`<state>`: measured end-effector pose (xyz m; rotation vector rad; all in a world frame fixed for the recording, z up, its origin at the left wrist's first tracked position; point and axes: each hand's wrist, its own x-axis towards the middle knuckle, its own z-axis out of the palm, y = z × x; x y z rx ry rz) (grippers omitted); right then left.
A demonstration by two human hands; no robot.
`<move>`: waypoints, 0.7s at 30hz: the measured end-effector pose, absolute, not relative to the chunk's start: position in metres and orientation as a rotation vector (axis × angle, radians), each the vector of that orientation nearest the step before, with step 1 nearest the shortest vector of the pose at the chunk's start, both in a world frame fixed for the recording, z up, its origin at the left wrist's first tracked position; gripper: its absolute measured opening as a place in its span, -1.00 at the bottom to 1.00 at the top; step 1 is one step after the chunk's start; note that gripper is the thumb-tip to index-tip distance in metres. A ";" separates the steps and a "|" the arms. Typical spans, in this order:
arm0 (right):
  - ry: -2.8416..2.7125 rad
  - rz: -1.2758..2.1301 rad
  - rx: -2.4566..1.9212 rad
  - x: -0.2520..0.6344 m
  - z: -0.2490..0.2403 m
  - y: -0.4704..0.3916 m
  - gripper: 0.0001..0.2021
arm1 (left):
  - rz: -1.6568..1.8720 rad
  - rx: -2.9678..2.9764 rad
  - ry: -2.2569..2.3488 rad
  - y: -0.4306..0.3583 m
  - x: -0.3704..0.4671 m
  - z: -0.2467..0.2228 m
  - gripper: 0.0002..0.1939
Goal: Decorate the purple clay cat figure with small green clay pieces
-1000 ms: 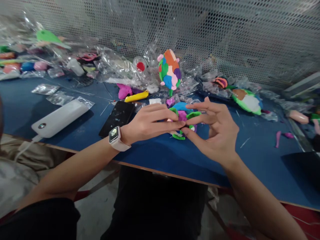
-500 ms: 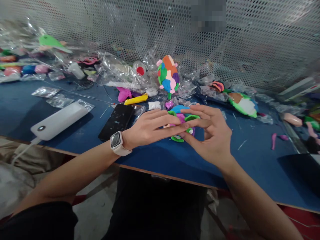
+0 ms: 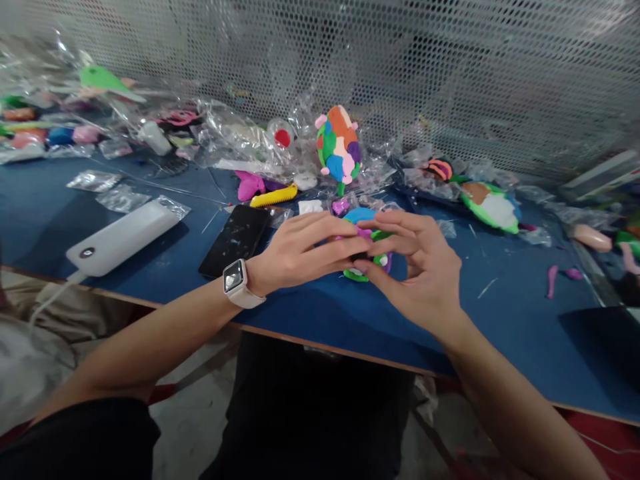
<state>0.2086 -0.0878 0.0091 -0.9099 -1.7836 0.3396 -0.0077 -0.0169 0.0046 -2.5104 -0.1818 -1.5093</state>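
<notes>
Dark lump (image 3: 359, 256), right fingers (image 3: 397, 245) pinching it, grip of left fingers (image 3: 335, 253) unclear, white device (image 3: 127, 235), mark (image 3: 87, 253) unreadable

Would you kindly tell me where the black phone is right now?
In the head view, the black phone lies left of centre on the blue table, between the white device and the left hand, just above the watch in the picture.

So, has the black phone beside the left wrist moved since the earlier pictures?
No. Judged against the yellow toothed tool, the black phone lies in the same spot, below and left of it; only the camera view shifted slightly.
</notes>
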 end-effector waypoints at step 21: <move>-1.649 0.384 -0.767 0.200 0.016 -0.092 -0.74 | -1.623 -2.512 -0.199 -0.025 -0.008 0.000 -0.70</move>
